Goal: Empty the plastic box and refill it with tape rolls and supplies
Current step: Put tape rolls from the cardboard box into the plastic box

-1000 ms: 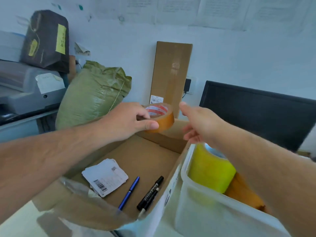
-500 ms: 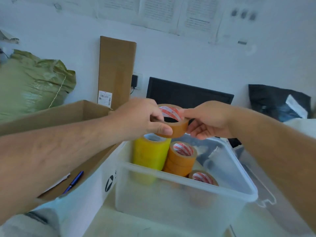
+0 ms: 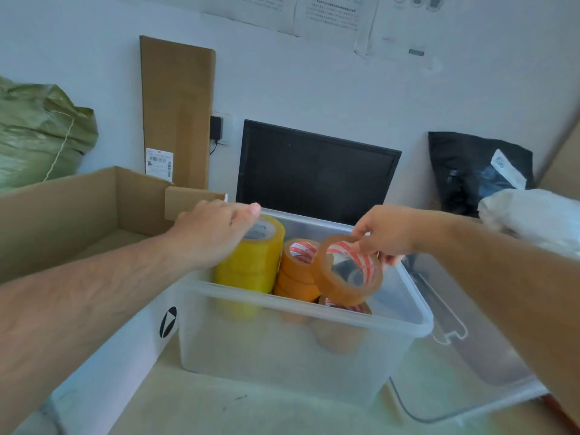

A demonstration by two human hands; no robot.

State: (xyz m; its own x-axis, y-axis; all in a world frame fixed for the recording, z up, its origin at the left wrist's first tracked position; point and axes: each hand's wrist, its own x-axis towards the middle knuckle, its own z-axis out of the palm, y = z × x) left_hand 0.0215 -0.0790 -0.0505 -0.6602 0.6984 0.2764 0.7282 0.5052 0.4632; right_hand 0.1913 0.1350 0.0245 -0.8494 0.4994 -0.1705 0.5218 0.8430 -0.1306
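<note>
Your right hand (image 3: pixel 389 237) is pinching a brown tape roll (image 3: pixel 342 291) by its top edge with thumb and fingertips. The roll hangs tilted over the plastic box (image 3: pixel 314 309). Your left hand (image 3: pixel 213 233) is palm down, fingers loose, over the yellow roll (image 3: pixel 251 268) at the box's left end; can't tell if it's actually touching. Orange rolls (image 3: pixel 298 268) are stacked just beside the yellow one. A cardboard box (image 3: pixel 78 208) sits on the left.

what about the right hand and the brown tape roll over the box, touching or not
Touching. The head view shows the right hand pinching the top rim of the brown tape roll with its fingers, above the plastic box.
</note>
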